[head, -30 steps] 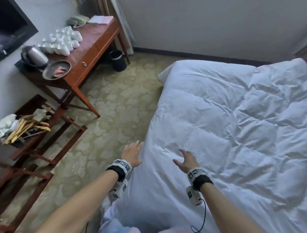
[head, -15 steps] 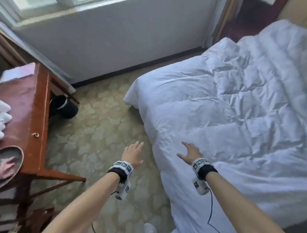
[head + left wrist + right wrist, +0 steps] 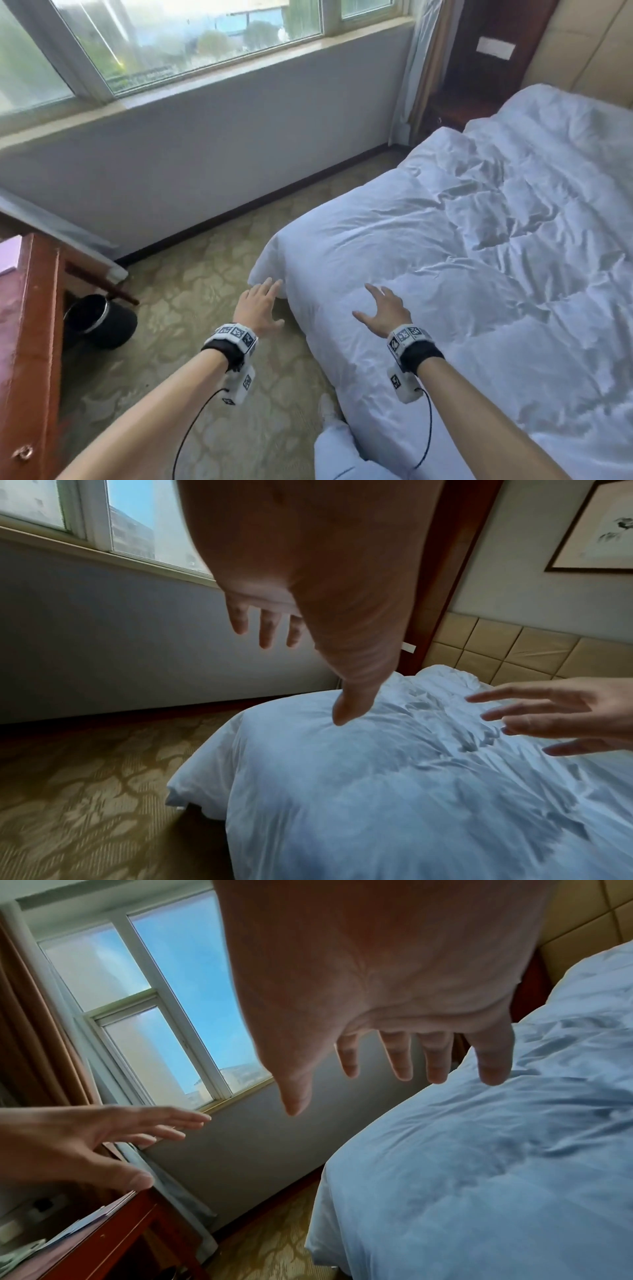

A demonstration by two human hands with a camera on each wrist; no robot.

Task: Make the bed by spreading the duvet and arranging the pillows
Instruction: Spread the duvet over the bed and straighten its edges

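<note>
Both hands (image 3: 258, 308) (image 3: 383, 313) released, fingers spread above rumpled duvet (image 3: 479, 257); pillows hidden.

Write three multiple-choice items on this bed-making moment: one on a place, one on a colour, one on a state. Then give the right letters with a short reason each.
1. Where is the black bin?
A. on the duvet
B. on the carpet beside the wooden desk
C. on the windowsill

2. What colour is the duvet?
A. white
B. red
C. green

3. How are the two hands?
A. both grip pillows
B. both are fists
C. both open, holding nothing

Key:
1 B, it stands on the floor by the desk.
2 A, the cover is plain white.
3 C, the left hand and the right hand show spread fingers above the bed corner.
</note>
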